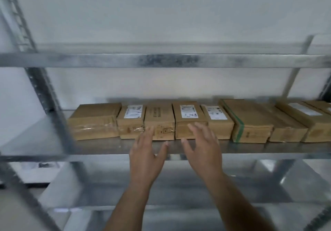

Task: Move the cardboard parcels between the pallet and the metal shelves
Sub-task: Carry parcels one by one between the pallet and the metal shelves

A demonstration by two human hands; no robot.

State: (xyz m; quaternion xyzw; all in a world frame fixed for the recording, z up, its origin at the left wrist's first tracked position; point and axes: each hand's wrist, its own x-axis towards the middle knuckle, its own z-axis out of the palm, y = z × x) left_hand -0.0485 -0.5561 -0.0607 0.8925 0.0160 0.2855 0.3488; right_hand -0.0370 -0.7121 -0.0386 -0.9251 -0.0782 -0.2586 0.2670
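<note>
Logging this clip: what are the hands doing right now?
Left hand: open, fingers spread, holding nothing.
Right hand: open, fingers spread, holding nothing, in front of the parcels.

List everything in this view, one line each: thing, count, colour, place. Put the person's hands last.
Cardboard parcels: at least eight, brown, several with white labels, in a row on the middle shelf.
Green-banded parcel: one, brown with a green strap, right of centre in the row.
Metal shelves: one unit, grey steel, several levels, against the wall.
Wall: one, white, behind the shelves.
Left hand: one, fingers spread, reaching toward the parcels.
Right hand: one, fingers spread, beside the left.
</note>
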